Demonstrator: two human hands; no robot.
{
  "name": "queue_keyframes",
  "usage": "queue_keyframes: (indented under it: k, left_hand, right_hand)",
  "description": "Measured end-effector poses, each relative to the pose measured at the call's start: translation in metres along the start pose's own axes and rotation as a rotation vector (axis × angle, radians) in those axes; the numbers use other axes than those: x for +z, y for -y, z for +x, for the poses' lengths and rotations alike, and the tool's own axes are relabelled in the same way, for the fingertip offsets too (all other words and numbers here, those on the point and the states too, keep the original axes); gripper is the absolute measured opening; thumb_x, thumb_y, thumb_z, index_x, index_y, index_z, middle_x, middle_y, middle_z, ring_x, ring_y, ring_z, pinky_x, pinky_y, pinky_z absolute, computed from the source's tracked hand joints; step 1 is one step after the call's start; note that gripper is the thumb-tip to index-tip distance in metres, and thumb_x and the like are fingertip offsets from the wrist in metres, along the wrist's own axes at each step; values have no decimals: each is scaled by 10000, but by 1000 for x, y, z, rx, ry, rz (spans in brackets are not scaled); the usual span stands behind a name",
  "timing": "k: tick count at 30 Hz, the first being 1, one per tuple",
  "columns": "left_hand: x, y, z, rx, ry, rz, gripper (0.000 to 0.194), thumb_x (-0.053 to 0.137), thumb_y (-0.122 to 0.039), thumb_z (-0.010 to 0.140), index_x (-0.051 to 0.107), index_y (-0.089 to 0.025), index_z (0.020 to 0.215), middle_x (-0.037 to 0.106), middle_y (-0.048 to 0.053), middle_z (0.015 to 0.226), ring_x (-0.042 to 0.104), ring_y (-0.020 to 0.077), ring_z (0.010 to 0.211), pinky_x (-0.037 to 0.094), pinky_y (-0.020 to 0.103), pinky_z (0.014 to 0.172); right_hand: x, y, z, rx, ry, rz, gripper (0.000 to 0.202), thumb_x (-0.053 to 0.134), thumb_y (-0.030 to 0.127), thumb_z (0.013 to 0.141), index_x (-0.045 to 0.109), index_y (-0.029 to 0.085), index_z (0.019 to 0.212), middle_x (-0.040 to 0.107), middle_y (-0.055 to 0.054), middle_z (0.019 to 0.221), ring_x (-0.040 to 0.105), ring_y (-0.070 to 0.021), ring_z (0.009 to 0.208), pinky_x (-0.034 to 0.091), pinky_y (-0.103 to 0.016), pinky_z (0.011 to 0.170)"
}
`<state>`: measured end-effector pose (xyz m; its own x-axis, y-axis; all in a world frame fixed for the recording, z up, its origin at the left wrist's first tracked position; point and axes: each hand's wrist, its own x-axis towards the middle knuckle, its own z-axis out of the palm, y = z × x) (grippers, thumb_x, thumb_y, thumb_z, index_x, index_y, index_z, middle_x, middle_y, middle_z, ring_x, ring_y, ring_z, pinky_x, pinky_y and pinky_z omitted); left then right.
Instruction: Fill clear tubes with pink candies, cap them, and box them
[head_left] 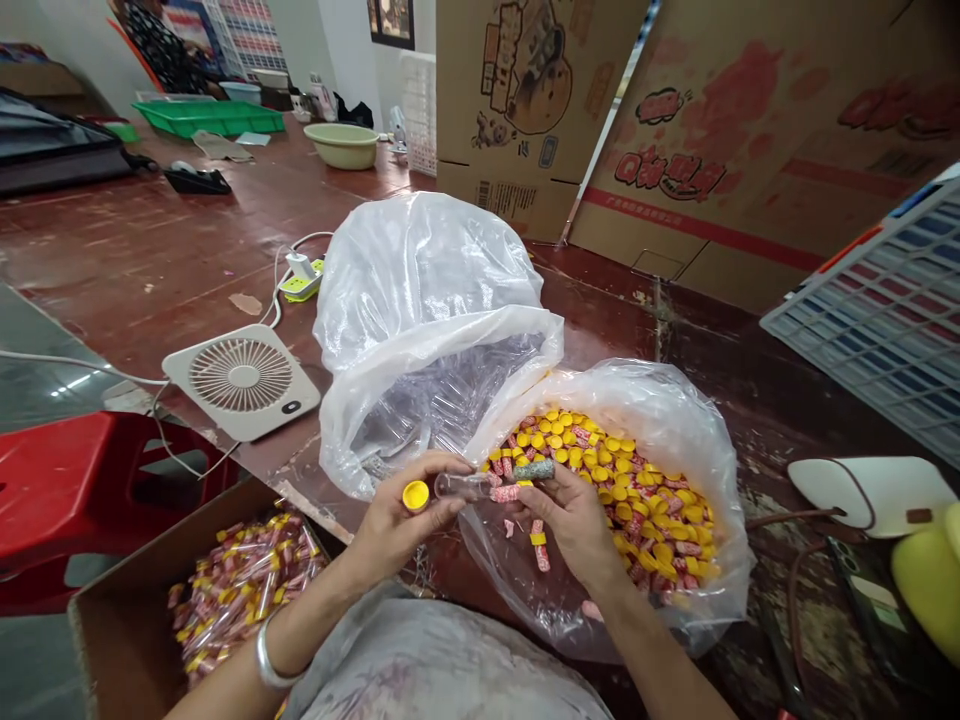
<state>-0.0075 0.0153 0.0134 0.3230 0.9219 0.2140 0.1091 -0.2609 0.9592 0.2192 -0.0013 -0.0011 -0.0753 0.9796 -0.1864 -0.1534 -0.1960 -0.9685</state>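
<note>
My left hand (397,525) is closed around a clear plastic tube (461,487); a yellow cap (415,495) sits by its thumb and fingers. Close to the tube's right end, my right hand (577,525) pinches a small red-and-white speckled piece (506,493) and a grey-green speckled piece (534,470). Whether the red piece has entered the tube I cannot tell. Beneath and beyond my right hand, a clear plastic bag (712,420) lies open, full of yellow-capped red pieces (660,530). A larger bag (442,335) with clear tubes inside stands behind my left hand.
At lower left, a cardboard box (120,620) holds many filled tubes. A white fan (241,380), a power strip (304,280) and a red stool (67,470) are on the left. Cardboard boxes (750,150) and a white crate (885,310) stand back right; a phone (874,600) lies right.
</note>
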Motion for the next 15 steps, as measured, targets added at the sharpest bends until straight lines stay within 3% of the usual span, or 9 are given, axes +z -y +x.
queue_keyframes:
  k: [4,6,8,10,12,13,15]
  left_hand:
    - [9,5,-4,353,90,151,261,577,-177,939,632,-200,1193,707,116,1137,664,211,1073,531,323,947]
    - [12,11,-5,508,144,250,351,505,-140,960,575,-180,1301,680,150,1199,660,208,1104,546,305,935]
    - [16,18,-6,588,141,349,407,478,-123,966,529,-167,1368,655,170,1235,644,212,1142,551,295,932]
    - [21,25,-7,606,104,407,413,482,-126,968,529,-171,1376,642,174,1230,639,219,1142,558,295,914]
    - [26,29,-8,577,67,383,388,502,-141,963,571,-191,1342,633,165,1210,643,218,1110,562,295,888]
    - [29,30,-8,525,50,336,371,511,-150,960,595,-202,1317,632,155,1196,646,216,1090,561,299,884]
    - [34,28,-7,287,4,172,355,545,-189,950,614,-224,1297,650,126,1144,652,212,1039,553,320,892]
  right_hand:
    - [9,-6,4,19,2,176,333,817,406,766,670,194,977,744,-6,856,703,-143,709,585,-248,648]
    - [14,-5,3,32,14,217,321,802,442,779,673,193,935,732,-1,816,691,-145,686,582,-263,660]
    - [18,-4,-1,30,105,214,390,773,527,788,678,193,963,738,-34,889,709,-183,793,584,-305,746]
    - [20,-2,-6,5,220,167,547,814,565,724,650,208,1105,720,-75,1088,695,-237,1000,567,-346,864]
    - [20,-3,-11,-28,234,62,666,873,508,671,586,233,1206,675,-86,1223,654,-256,1127,547,-355,924]
    - [20,-4,-13,-46,199,-14,665,881,467,674,566,239,1214,670,-85,1235,650,-254,1137,548,-352,924]
    - [18,-6,-16,-121,92,-220,586,854,425,718,556,235,1186,691,-80,1180,669,-246,1092,559,-352,899]
